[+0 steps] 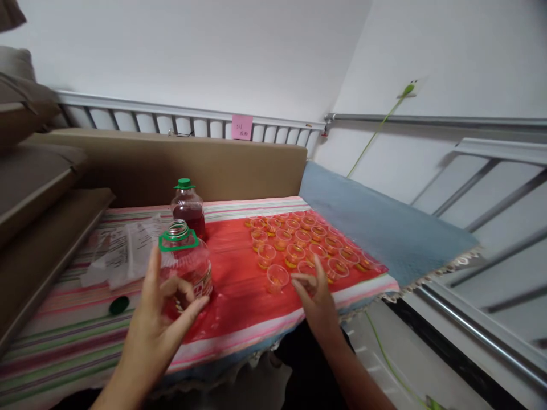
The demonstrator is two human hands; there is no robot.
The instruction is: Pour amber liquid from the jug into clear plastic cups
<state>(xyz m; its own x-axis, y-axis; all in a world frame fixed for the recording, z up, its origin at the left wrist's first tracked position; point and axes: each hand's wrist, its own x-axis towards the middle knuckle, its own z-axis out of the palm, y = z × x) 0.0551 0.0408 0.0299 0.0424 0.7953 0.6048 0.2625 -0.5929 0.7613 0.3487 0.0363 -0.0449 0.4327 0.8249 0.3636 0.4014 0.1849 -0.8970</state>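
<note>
My left hand (164, 319) is beside an uncapped clear jug (204, 265) with a green carrying ring round its neck. Its index finger points up, the other fingers curl, and the thumb stands apart; whether any finger touches the jug I cannot tell. My right hand (318, 304) hovers at the front edge of several clear plastic cups (294, 255), fingers apart and nothing visible between them. The closest cup (277, 278) lies just left of its fingertips. Most cups hold some yellow-orange liquid. Behind the open jug stands another jug (188, 213), green-capped, with dark red liquid inside.
A dark green cap (119, 305) and crumpled clear plastic bags (128, 250) lie on the striped cloth (77, 336). Red sheeting (233, 307) spreads under the cups. Brown cushions (38, 171) are stacked at left. A padded back panel (239, 173) borders the far side.
</note>
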